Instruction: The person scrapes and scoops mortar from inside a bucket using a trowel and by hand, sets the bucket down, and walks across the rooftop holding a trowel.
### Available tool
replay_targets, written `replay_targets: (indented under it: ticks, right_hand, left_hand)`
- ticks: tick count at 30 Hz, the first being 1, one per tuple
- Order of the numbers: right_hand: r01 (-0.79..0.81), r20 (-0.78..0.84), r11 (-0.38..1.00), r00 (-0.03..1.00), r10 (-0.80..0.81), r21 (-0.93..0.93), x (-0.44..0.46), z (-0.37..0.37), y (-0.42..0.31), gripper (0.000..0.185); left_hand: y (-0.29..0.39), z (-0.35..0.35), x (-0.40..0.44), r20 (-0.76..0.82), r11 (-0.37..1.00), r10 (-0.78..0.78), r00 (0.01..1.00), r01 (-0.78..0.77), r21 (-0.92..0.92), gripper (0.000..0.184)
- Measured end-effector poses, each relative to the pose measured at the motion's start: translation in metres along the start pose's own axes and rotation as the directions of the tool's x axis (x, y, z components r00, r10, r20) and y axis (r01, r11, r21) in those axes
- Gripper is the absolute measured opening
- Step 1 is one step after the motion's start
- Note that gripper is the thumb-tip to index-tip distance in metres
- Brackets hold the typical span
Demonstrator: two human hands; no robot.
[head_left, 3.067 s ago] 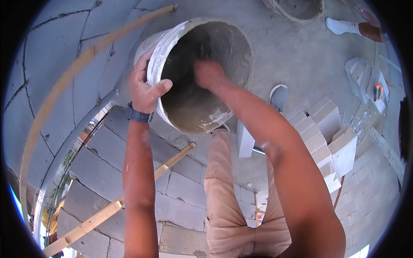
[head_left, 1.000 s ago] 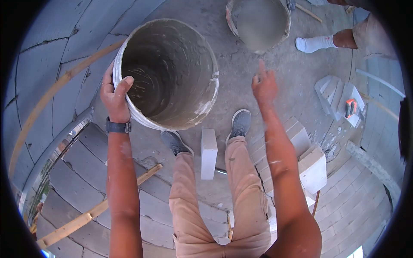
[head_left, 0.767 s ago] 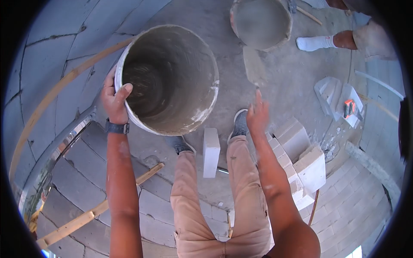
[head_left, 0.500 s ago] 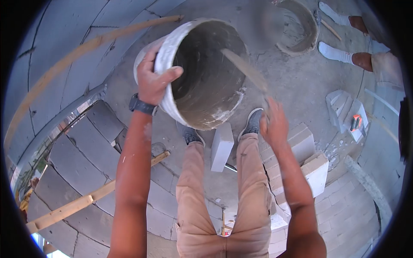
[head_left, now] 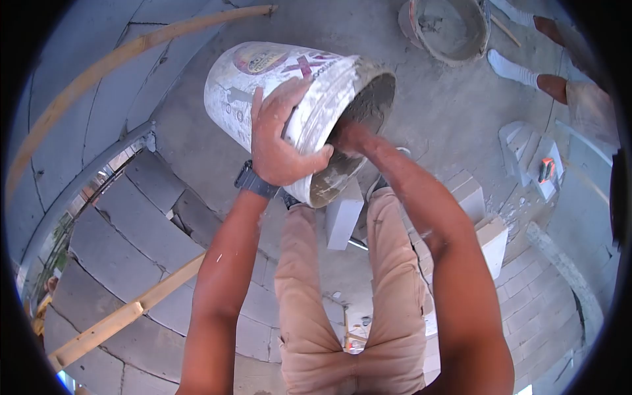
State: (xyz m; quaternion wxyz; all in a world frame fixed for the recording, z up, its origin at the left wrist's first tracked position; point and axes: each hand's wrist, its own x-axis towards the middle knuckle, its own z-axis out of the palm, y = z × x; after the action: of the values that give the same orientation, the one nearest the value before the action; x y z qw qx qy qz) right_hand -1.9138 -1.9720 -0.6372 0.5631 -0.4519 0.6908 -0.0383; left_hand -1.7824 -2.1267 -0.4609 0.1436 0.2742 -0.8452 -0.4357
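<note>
A white plastic bucket (head_left: 227, 89), smeared with grey mortar, lies tilted with its mouth toward the right. My left hand (head_left: 283, 138) grips its rim, thumb over the edge and fingers spread along the outer wall. Inside the mouth is my right hand (head_left: 352, 139); its fingers are mostly hidden. The trowel-like tool it held half a second ago is out of sight in there. Wet grey mortar coats the inner wall. Below the bucket, a pale block (head_left: 343, 220) stands between my feet.
A round mortar tub (head_left: 486, 39) stands at the upper right, near another person's socked feet (head_left: 512, 69). Pale blocks (head_left: 464, 197) are at my right, and cut pieces with an orange-handled tool (head_left: 546, 170) lie beyond. A wooden batten (head_left: 125, 322) crosses the blockwork at left.
The bucket has turned so its mouth faces right and its printed side shows. My right hand has moved from outside into the bucket, taking the trowel out of view.
</note>
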Motion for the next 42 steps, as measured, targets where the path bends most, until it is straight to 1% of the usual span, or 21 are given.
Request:
replay_targets:
  ticks: [1, 3, 5, 7, 11, 13, 16, 17, 19, 21, 22, 23, 24, 26, 30, 32, 34, 36, 37, 39, 42]
  right_hand:
    - [-0.247, 0.283, 0.936, 0.943, 0.173, 0.252, -0.015, -0.013, -0.038, 0.033]
    - [-0.235, 0.345, 0.839, 0.937, 0.062, 0.490, -0.032, -0.012, -0.059, 0.035]
    - [-0.290, 0.393, 0.638, 0.919, -0.022, 0.714, -0.043, 0.001, -0.058, 0.037]
    - [-0.351, 0.429, 0.477, 0.901, -0.061, 0.806, -0.063, -0.005, -0.066, 0.039]
    - [-0.233, 0.300, 0.313, 0.936, -0.184, 0.921, -0.107, -0.023, -0.054, 0.043]
    - [-0.021, 0.063, 0.221, 0.980, -0.186, 0.975, -0.130, -0.040, -0.038, 0.048]
    - [0.090, -0.105, 0.234, 0.993, 0.055, 0.968, -0.168, -0.075, -0.009, 0.051]
    - [0.095, -0.114, 0.246, 0.991, 0.063, 0.965, -0.178, -0.090, 0.003, 0.051]
    - [0.190, -0.353, 0.463, 0.888, 0.294, 0.866, -0.192, -0.116, 0.028, 0.052]
    - [0.199, -0.598, 0.696, 0.699, 0.393, 0.690, -0.187, -0.131, 0.057, 0.048]
    - [0.086, -0.751, 0.883, 0.568, 0.337, 0.461, -0.177, -0.135, 0.080, 0.045]
    - [-0.072, -0.868, 0.976, 0.446, 0.217, 0.207, -0.166, -0.137, 0.097, 0.043]
    - [-0.061, -0.864, 0.975, 0.454, 0.216, 0.212, -0.158, -0.142, 0.101, 0.043]
    - [-0.480, -0.833, 0.864, 0.409, 0.373, 0.152, -0.139, -0.145, 0.103, 0.046]
    - [-0.474, -0.755, 0.872, 0.527, 0.391, 0.120, -0.111, -0.086, 0.119, 0.055]
    - [-0.363, -0.917, 0.931, 0.383, 0.113, -0.037, -0.117, -0.029, 0.127, 0.059]
    - [-0.271, -0.877, 0.962, 0.458, 0.143, 0.016, -0.150, 0.000, 0.100, 0.057]
    - [-0.178, -0.780, 0.965, 0.569, 0.260, 0.192, -0.190, 0.000, 0.051, 0.057]
    - [-0.174, -0.778, 0.967, 0.575, 0.253, 0.186, -0.198, -0.003, 0.033, 0.057]
    - [0.078, -0.771, 0.983, 0.632, 0.080, 0.167, -0.215, -0.010, 0.005, 0.055]
    - [-0.024, -0.516, 0.998, 0.856, -0.010, -0.061, -0.177, -0.077, -0.057, 0.057]
  left_hand:
    - [0.001, -0.003, -0.006, 0.048, 1.000, 0.022, 0.999, -0.022, -0.007, 0.084]
    - [-0.010, -0.013, -0.011, 0.091, 1.000, 0.025, 0.996, -0.024, -0.005, 0.085]
    - [-0.026, -0.022, -0.014, 0.025, 0.987, 0.000, 1.000, 0.004, -0.163, 0.087]
    - [-0.024, -0.029, -0.008, 0.010, 0.962, -0.077, 0.997, 0.077, -0.262, 0.086]
    - [-0.024, -0.028, -0.002, -0.016, 0.955, -0.116, 0.993, 0.108, -0.277, 0.090]
    - [-0.023, -0.030, 0.000, -0.047, 0.950, -0.148, 0.988, 0.129, -0.285, 0.095]
    - [-0.038, -0.031, 0.000, -0.150, 0.902, -0.237, 0.960, 0.160, -0.400, 0.092]
    - [-0.041, -0.031, 0.002, -0.173, 0.881, -0.278, 0.945, 0.179, -0.438, 0.090]
    - [-0.032, -0.037, 0.016, -0.192, 0.855, -0.321, 0.928, 0.196, -0.481, 0.081]
    - [-0.043, -0.045, 0.020, -0.181, 0.809, -0.385, 0.905, 0.237, -0.539, 0.081]
    - [-0.042, -0.045, 0.025, -0.203, 0.789, -0.397, 0.895, 0.220, -0.573, 0.080]
    - [-0.045, -0.046, 0.028, -0.205, 0.793, -0.400, 0.893, 0.225, -0.566, 0.080]
    - [-0.046, -0.047, 0.032, -0.197, 0.781, -0.406, 0.892, 0.227, -0.582, 0.079]
    - [-0.046, -0.051, 0.035, -0.193, 0.729, -0.424, 0.885, 0.207, -0.653, 0.068]
    - [-0.054, -0.050, 0.033, -0.205, 0.746, -0.399, 0.894, 0.186, -0.639, 0.069]
    - [-0.052, -0.048, 0.032, -0.210, 0.760, -0.402, 0.891, 0.197, -0.619, 0.070]
    - [-0.043, -0.047, 0.036, -0.182, 0.739, -0.407, 0.895, 0.205, -0.642, 0.072]
    - [-0.050, -0.043, 0.038, -0.243, 0.812, -0.358, 0.902, 0.172, -0.559, 0.075]
    - [-0.053, -0.044, 0.036, -0.241, 0.835, -0.344, 0.908, 0.178, -0.521, 0.076]
    - [-0.041, -0.043, 0.036, -0.203, 0.835, -0.364, 0.909, 0.222, -0.504, 0.079]
    - [-0.029, -0.036, 0.036, -0.137, 0.825, -0.306, 0.942, 0.190, -0.533, 0.080]
